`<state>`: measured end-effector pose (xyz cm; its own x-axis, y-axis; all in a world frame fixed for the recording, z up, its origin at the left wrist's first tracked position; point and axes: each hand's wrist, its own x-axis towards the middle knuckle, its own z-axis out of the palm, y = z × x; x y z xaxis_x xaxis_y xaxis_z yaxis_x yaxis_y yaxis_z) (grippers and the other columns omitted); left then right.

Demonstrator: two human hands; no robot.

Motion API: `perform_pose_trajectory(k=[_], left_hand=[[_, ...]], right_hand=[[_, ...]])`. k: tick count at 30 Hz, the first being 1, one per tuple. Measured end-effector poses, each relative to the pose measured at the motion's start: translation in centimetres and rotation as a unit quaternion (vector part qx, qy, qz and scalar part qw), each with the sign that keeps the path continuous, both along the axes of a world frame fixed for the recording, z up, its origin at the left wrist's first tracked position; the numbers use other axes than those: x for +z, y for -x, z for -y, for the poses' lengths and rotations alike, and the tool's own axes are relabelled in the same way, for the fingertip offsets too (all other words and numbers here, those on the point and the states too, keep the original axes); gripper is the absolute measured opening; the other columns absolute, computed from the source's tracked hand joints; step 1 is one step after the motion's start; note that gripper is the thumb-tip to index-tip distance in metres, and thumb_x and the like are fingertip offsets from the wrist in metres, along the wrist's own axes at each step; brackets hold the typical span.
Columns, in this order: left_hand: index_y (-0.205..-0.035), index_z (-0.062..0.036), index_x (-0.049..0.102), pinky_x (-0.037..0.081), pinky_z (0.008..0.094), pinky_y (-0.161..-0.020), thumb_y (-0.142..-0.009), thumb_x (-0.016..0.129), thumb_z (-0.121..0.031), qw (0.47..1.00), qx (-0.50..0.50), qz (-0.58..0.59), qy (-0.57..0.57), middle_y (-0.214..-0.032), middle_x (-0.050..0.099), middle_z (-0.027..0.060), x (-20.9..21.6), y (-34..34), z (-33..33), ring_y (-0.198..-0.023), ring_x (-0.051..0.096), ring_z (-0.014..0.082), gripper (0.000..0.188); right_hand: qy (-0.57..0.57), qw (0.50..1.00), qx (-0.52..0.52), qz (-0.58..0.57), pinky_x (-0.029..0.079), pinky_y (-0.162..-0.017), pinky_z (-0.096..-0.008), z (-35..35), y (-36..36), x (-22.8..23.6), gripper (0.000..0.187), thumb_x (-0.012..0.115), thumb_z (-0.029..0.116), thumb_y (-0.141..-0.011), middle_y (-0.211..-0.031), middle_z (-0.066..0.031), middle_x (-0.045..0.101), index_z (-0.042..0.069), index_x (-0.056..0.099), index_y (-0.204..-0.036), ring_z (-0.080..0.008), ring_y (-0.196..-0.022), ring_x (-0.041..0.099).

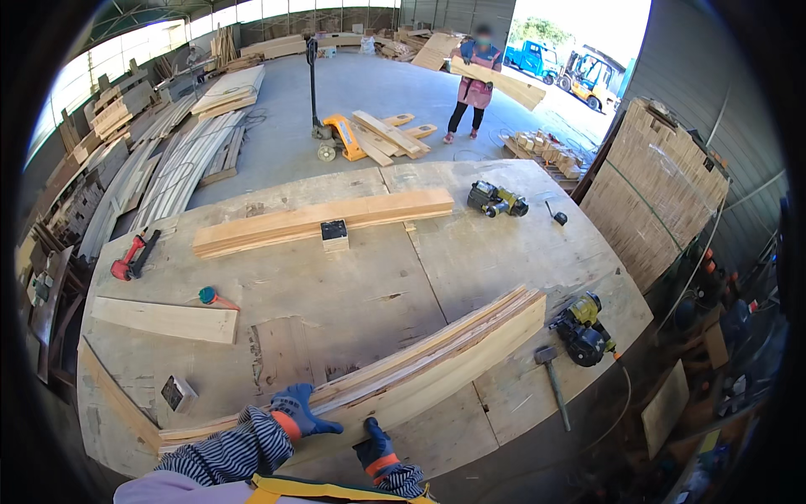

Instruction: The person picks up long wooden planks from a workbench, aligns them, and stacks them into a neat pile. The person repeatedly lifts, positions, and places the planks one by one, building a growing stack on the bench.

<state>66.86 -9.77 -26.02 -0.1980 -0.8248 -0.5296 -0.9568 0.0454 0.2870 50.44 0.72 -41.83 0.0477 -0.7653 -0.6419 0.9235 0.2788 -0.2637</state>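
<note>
A long stack of pale wooden boards (pixel 470 338) lies slantwise across the near part of the worktable. My left hand (pixel 304 410), in a blue glove with an orange cuff, rests across the top of the stack, fingers spread and thumb stretched over the near side. My right hand (pixel 374 445), gloved alike, is closed at the lower edge of the nearest board (pixel 437 380), thumb side up against its broad face. Some of its fingers are hidden. To the right of the stack lie a hammer (pixel 552 382) and a green-and-black nail gun (pixel 581 328) with a hose.
Another board stack (pixel 369 214) crosses the far tabletop beside a small block (pixel 334 235). A second nail gun (pixel 497 199), a red tool (pixel 134 254), a tape dispenser (pixel 210 296) and a loose board (pixel 168 319) lie around. Beyond, a person (pixel 475 84) carries a board near an orange pallet jack (pixel 344 139).
</note>
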Motion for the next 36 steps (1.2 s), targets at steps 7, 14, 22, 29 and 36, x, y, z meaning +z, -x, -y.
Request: perform_pose_trajectory(k=[7,14,22,29,36], left_hand=[[-0.124,-0.0037,0.054,0.043,0.0458,-0.096,-0.048,0.084,-0.07,0.98,0.018,-0.096,0.173,-0.115,0.057,0.0191,8.3,-3.2,-5.9,-0.106,0.056,0.0342,0.106],[-0.123,-0.0009,0.051,0.049,0.0434,-0.089,-0.045,0.096,-0.049,0.857,0.018,-0.31,0.411,-0.11,0.058,0.018,16.2,-7.4,-9.8,-0.101,0.06,0.0321,0.102],[-0.129,0.0038,0.042,0.048,0.038,-0.097,-0.049,0.098,-0.036,0.797,0.092,-0.393,0.449,-0.119,0.057,0.0159,22.0,-8.6,-12.7,-0.109,0.058,0.0233,0.105],[-0.128,0.005,0.039,0.049,0.0378,-0.094,-0.052,0.097,-0.033,0.703,0.128,-0.49,0.499,-0.117,0.056,0.0172,21.5,-10.0,-14.5,-0.107,0.059,0.0238,0.103],[-0.13,0.0042,0.037,0.048,0.0399,-0.098,-0.056,0.09,-0.018,0.641,0.207,-0.589,0.447,-0.126,0.054,0.0186,18.5,-11.4,-19.4,-0.113,0.058,0.0242,0.094]], right_hand=[[0.117,0.974,0.036,-0.191,0.052,-0.073,-0.0376,-1.6,-0.1,8.8,0.049,0.068,0.03,-0.089,-0.108,-0.0111,0.064,0.007,0.053,-0.129,-0.0242,-0.091,0.063],[0.314,0.776,0.008,-0.547,0.051,-0.078,-0.0361,-1.0,-1.6,24.3,0.037,0.056,0.028,-0.092,-0.101,-0.0113,0.065,-0.003,0.062,-0.112,-0.0225,-0.09,0.062],[0.523,0.808,-0.045,-0.266,0.04,-0.108,-0.0468,2.1,-4.4,35.2,0.087,0.056,0.063,-0.085,-0.145,-0.0125,0.039,0.011,0.029,-0.15,-0.0298,-0.129,0.043],[0.569,0.791,0.084,-0.208,0.043,-0.105,-0.0446,1.9,-6.7,39.7,0.091,0.069,0.049,-0.077,-0.142,-0.0135,0.043,0.007,0.03,-0.148,-0.0282,-0.126,0.047],[0.557,0.786,0.183,-0.198,0.046,-0.102,-0.0424,0.0,-9.9,39.4,0.098,0.081,0.035,-0.069,-0.138,-0.0146,0.047,0.004,0.03,-0.147,-0.0267,-0.123,0.05]])
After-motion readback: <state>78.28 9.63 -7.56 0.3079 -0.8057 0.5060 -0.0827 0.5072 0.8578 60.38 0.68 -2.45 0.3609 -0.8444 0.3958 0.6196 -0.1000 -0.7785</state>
